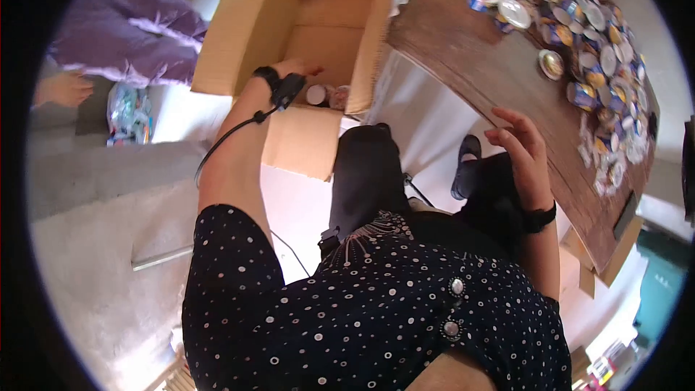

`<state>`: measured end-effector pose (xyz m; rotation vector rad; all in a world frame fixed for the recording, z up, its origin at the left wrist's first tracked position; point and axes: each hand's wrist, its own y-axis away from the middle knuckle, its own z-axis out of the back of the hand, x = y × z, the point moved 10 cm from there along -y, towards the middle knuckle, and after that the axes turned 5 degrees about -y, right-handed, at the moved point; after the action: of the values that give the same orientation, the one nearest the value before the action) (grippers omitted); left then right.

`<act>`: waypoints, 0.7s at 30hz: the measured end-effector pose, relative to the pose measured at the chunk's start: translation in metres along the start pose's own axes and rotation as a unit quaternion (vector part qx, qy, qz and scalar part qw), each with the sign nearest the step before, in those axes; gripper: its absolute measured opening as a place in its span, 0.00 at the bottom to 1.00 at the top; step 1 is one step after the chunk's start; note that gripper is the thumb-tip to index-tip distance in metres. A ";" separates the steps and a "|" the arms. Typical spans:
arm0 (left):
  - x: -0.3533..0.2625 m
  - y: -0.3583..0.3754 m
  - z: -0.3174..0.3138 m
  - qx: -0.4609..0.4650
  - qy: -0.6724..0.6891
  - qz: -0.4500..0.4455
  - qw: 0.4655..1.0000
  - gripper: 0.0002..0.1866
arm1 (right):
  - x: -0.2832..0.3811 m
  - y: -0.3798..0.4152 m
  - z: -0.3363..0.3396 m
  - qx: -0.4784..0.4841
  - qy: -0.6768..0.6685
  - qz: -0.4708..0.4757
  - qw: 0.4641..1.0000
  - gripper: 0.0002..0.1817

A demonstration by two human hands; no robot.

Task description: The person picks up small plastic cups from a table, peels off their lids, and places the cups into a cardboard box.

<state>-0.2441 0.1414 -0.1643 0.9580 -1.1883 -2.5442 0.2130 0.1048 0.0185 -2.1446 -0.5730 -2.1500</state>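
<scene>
My left hand (300,68) reaches into an open cardboard box (246,29), partly hidden by the device strapped at my wrist. Its visible fingers are stretched out, and I see nothing held in them. Just below that hand, a few small packaged cups (317,94) lie in the near corner of the box. My right hand (523,152) hovers at the edge of the brown wooden table (463,51), fingers apart with nothing between them. A single small cup (551,64) sits on the table, away from the larger pile of cups (608,58).
On the left is a purple cloth with a pale fringe (123,22), with another person's hand (66,90) beside it. A clear plastic bag (129,112) lies below. Another cardboard box (619,253) shows under the table's right end. A teal container (660,286) stands farther right.
</scene>
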 end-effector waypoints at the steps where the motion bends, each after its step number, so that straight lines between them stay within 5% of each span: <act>1: -0.002 -0.002 0.003 -0.012 -0.021 -0.015 1.000 0.25 | 0.003 0.002 0.002 0.001 0.005 0.002 1.000 0.18; 6: -0.032 0.023 0.043 -0.135 -0.171 -0.232 0.948 0.06 | 0.013 0.009 0.031 -0.015 -0.046 0.045 0.998 0.18; 8: -0.065 0.087 0.045 -0.160 0.037 -0.039 0.986 0.07 | 0.013 0.007 0.050 -0.043 -0.069 0.053 0.995 0.18; 10: -0.132 0.141 0.029 -0.150 0.178 -0.203 0.951 0.10 | 0.007 0.005 0.075 -0.069 -0.093 0.057 0.992 0.17; 15: -0.276 0.196 -0.086 -0.051 0.164 -0.263 0.949 0.09 | 0.000 -0.018 0.118 -0.146 0.054 0.105 0.982 0.16; 21: -0.330 0.185 -0.164 -0.036 -0.011 -0.316 0.948 0.10 | 0.026 -0.041 0.113 -0.115 0.193 0.179 0.958 0.17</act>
<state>0.0945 0.0493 0.0524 1.4905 -0.8778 -3.0471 0.3079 0.1817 0.0317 -1.6692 0.0940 -2.4083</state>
